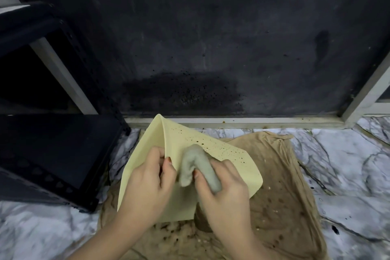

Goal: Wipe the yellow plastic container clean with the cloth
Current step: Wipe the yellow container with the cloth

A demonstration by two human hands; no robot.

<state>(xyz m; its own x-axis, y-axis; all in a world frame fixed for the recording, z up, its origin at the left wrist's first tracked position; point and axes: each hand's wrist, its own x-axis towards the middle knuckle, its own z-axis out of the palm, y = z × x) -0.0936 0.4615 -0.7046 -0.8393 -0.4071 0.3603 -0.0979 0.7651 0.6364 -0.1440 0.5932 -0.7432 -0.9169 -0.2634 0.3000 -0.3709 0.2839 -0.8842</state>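
Observation:
A pale yellow plastic container (238, 167) stands tilted on one corner over a tan sheet, its right face dotted with dark specks. My left hand (147, 177) pinches the container's upright ridge, fingers closed on it. My right hand (223, 192) grips a bunched grey cloth (196, 164) and presses it against the speckled right face, just beside the ridge. The lower part of the container is hidden behind both hands.
A stained tan sheet (282, 186) covers the marble-patterned floor (348, 164) under the container. A black perforated rack (52, 154) stands close at the left. A dark, spotted wall panel (211, 48) with a pale frame rises directly behind.

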